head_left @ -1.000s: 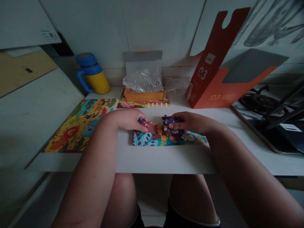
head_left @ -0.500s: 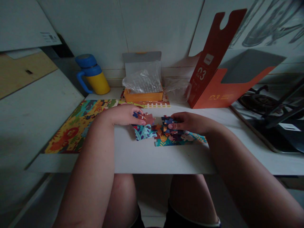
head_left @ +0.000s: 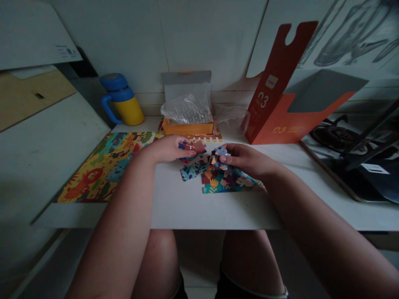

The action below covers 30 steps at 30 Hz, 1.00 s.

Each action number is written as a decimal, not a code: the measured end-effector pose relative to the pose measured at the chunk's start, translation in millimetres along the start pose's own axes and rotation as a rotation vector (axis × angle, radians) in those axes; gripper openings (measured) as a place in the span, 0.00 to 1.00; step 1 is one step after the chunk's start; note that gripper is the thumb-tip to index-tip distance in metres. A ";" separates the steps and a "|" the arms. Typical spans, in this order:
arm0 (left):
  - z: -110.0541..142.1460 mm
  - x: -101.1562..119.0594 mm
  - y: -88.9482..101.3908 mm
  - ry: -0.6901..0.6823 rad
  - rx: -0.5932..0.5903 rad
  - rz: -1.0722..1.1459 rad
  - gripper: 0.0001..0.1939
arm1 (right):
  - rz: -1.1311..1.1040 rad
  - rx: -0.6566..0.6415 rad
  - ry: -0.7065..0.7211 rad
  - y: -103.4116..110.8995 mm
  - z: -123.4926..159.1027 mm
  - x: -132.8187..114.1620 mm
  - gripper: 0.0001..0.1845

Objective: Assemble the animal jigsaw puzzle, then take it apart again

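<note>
Between the thumb and fingers of my left hand [head_left: 171, 148] are reddish-brown and dark blue puzzle pieces [head_left: 197, 146], held just over the table. My right hand [head_left: 239, 157] grips a small stack of puzzle pieces [head_left: 219, 158] in blue, white and orange. Below it lies a joined puzzle section [head_left: 232, 182], teal with a yellow plant and a white animal. A loose teal leafy puzzle piece [head_left: 190, 171] rests on the table to its left, below my left hand. Fingertips of both hands are partly hidden.
A colourful assembled puzzle [head_left: 102, 166] lies at left, partly behind my left forearm. At the back stand a blue-and-yellow flask [head_left: 127, 106], an open orange box [head_left: 188, 128] with clear plastic, and a tall orange box [head_left: 274, 116]. A black stove [head_left: 335, 137] is at right.
My right hand has lifted and tilted its stack, baring more of the joined section. My left hand has shifted slightly up and right with its pieces. The leafy piece beneath now lies more exposed.
</note>
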State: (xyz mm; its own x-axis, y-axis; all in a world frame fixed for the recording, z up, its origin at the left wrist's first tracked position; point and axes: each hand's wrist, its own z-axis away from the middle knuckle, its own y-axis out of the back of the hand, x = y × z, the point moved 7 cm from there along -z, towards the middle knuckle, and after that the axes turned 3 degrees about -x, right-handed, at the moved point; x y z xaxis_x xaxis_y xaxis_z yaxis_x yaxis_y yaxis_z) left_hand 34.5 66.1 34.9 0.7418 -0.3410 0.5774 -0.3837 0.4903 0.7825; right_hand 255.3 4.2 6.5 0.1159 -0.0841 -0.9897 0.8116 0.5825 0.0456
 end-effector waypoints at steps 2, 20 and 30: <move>-1.8 1.1 -4.4 -0.025 -0.028 0.034 0.28 | -0.090 0.018 0.041 -2.5 -0.6 -2.8 0.31; -15.2 23.1 -32.6 -0.296 -0.117 0.227 0.25 | -0.359 0.012 0.072 -7.9 -3.7 -0.1 0.21; -13.1 21.7 -41.2 -0.186 -0.101 0.510 0.26 | -0.359 -0.018 0.172 -3.7 5.1 -11.7 0.22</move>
State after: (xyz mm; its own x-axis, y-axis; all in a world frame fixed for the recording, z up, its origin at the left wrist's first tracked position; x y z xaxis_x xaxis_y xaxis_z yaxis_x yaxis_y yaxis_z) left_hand 73.6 48.9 12.2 0.3624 -0.1715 0.9161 -0.6074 0.7020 0.3718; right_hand 253.8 -1.1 18.5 -0.2717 -0.1490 -0.9508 0.7728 0.5550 -0.3079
